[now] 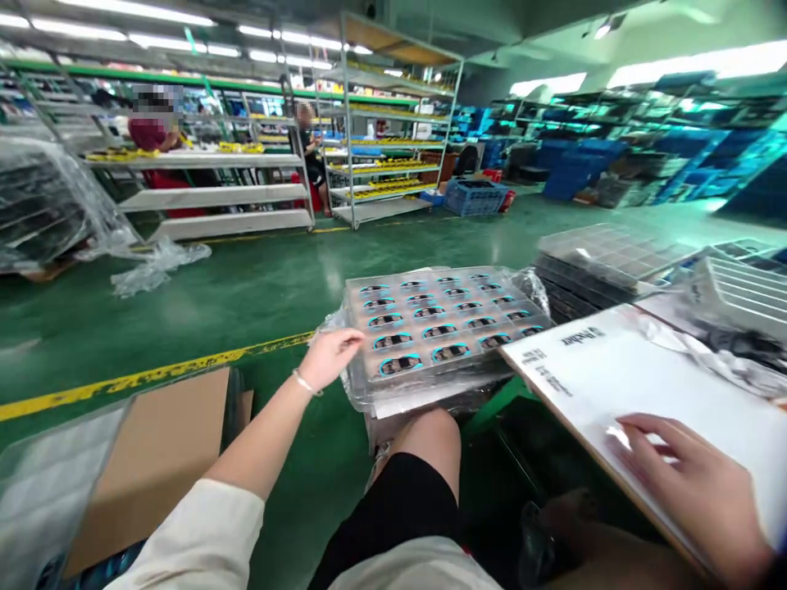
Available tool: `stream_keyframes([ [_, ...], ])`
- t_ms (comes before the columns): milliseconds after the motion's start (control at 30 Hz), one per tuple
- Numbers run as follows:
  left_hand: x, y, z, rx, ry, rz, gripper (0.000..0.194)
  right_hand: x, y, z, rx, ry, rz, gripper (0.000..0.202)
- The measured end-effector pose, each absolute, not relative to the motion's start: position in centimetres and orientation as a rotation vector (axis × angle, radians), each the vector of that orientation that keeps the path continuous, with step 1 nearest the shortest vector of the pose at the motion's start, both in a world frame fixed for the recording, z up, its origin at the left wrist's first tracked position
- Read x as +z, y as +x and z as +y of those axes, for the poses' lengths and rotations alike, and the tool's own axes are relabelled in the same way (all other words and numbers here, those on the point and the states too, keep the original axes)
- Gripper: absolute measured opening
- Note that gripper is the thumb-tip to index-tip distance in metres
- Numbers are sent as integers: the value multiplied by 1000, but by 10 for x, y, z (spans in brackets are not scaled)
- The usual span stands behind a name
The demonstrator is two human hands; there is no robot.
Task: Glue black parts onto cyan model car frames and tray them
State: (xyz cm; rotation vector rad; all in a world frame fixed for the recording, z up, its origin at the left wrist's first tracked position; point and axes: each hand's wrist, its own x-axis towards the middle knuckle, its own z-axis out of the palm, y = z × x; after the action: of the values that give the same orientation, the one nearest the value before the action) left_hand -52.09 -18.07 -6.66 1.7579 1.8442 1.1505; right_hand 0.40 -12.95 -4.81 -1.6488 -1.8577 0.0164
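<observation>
A clear plastic tray (pixel 393 385) with rows of dark, curved pieces edged in bright blue stands in front of my knees. My left hand (pixel 334 357) is at its left edge, thumb and fingers pressed together; whether they grip the rim or something small cannot be made out. Over the white board (pixel 590 389) on the right, my right hand (pixel 694 479) is closed in a pinch. A small, shiny, see-through piece (pixel 616 436), blurred, shows at its fingertips.
Stacked clear trays (pixel 608 250) stand behind the board, with a white slotted rack (pixel 743 295) beside them. At lower left lies a cardboard sheet (pixel 160 451). Across the green floor are wheeled shelves (pixel 393 168), plastic wrap (pixel 160 266) and two people, one in a dark red top (pixel 147 133).
</observation>
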Motion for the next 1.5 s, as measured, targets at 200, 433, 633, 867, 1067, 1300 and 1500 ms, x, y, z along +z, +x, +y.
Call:
stream_keyframes([
  [200,-69,-438,-132,363,2222,1847,20,-52,7,-127,155,-1515,-1837,27],
  [433,-66,-426,-114,-310,2303,1861,31,-50,0,-128,136,-1347,-1881,21],
  [633,-58,-407,-95,-630,2285,1868,32,-48,-4,-133,129,-1392,-1949,19],
  [867,-42,-379,-85,-889,2250,1845,29,-44,-9,-136,43,-1382,-2057,19],
  [1067,-37,-364,-83,-801,2091,1948,31,-47,-11,-136,5,-1337,-2114,18],
  [1300,30,-357,-86,-292,2036,2023,26,-47,-11,-138,41,-1302,-2101,17],
  [1500,53,-262,-48,251,1916,1680,51,-44,-1,-138,58,-1327,-1893,17],
])
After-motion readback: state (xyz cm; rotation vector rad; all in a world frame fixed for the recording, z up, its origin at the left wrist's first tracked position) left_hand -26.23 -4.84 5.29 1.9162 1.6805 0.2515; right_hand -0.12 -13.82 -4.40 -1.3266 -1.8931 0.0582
